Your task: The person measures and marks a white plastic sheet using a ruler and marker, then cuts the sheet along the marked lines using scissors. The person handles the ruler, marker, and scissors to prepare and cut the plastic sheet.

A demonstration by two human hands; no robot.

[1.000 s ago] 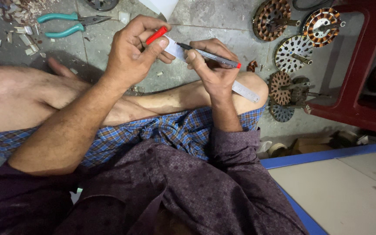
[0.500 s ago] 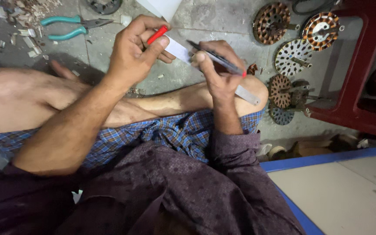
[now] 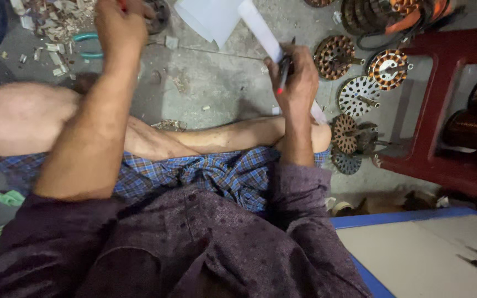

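Head view: my right hand (image 3: 299, 83) grips a pen (image 3: 284, 72) and a white paper strip (image 3: 266, 36) above my shin; my left hand (image 3: 118, 27) pinches something red. The loosely held strip could slip onto the floor (image 3: 216, 83).

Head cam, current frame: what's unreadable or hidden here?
- Left hand: fingertips cut off by the top edge; only a sliver of something red shows in its grip.
- Pliers: mostly hidden behind the left forearm.
- White strip: upper end cut off by the top edge; middle hidden by the right hand.
- Pen: partly wrapped by the fingers; tip not visible.
- Copper spools: dark, detail lost.
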